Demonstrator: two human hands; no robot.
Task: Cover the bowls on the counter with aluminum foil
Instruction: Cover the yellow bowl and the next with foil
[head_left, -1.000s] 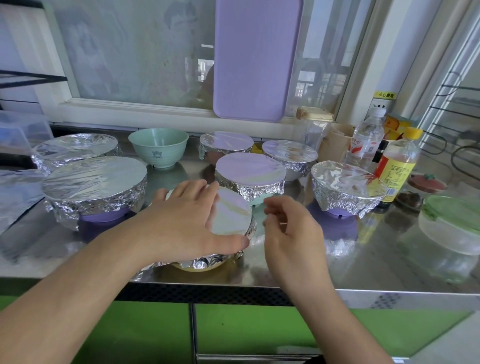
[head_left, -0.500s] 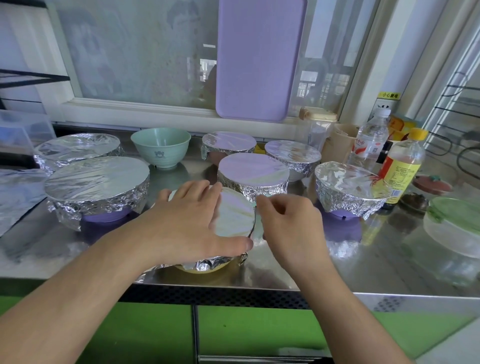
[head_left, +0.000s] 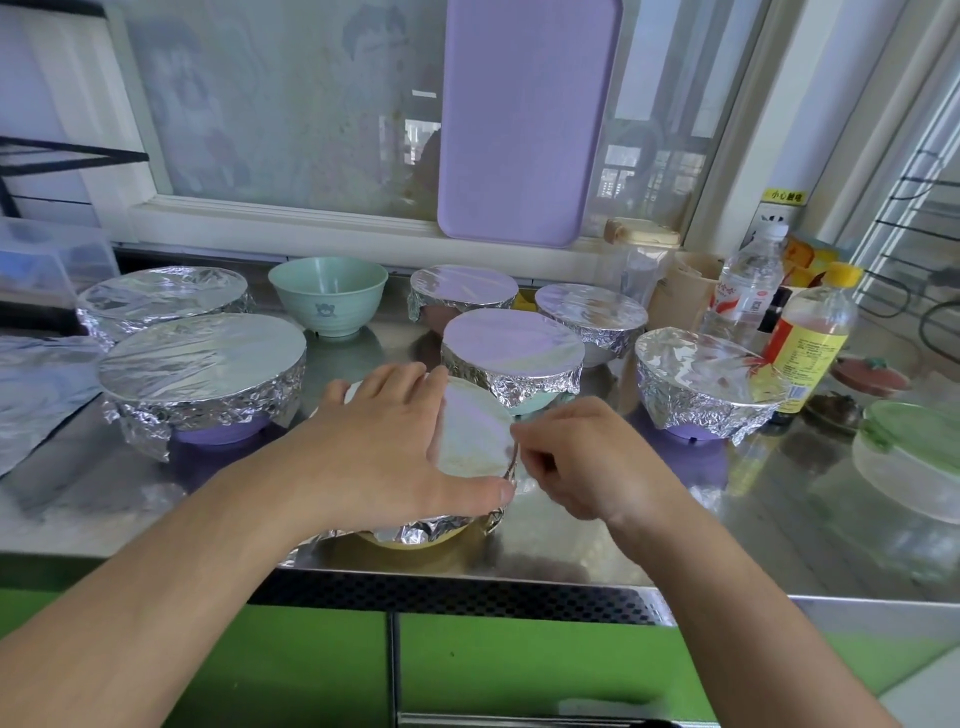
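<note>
The yellow bowl (head_left: 415, 535) sits at the front edge of the steel counter (head_left: 649, 530), with its foil sheet (head_left: 470, 441) stretched over the rim and crumpled down the near side. My left hand (head_left: 384, 457) lies flat on that foil, palm down, fingers straight and lightly spread toward the window, thumb stretched along the near right rim. The forearm comes in from the lower left. My right hand (head_left: 576, 462) comes in from the lower right and meets the bowl's right edge, its fingers curled inward; the fingertips seem to pinch the foil at the rim just above my left thumb, though I cannot tell exactly how much foil they hold.

Just behind the bowl, nearly touching its far rim, stands a foil-covered teal bowl (head_left: 511, 358). To the left is a large covered purple bowl (head_left: 202, 374), with another covered bowl (head_left: 161, 299) behind it. To the right stands a second covered purple bowl (head_left: 701, 384). Two more covered bowls (head_left: 465, 291) (head_left: 592, 317) stand near the back. One green bowl (head_left: 328, 293) by the window has no foil on it.

A loose foil sheet (head_left: 31, 384) lies at the far left. A purple cutting board (head_left: 524, 119) leans against the window, and a water bottle (head_left: 743, 291) and a yellow-capped bottle (head_left: 810, 338) stand at the right.
</note>
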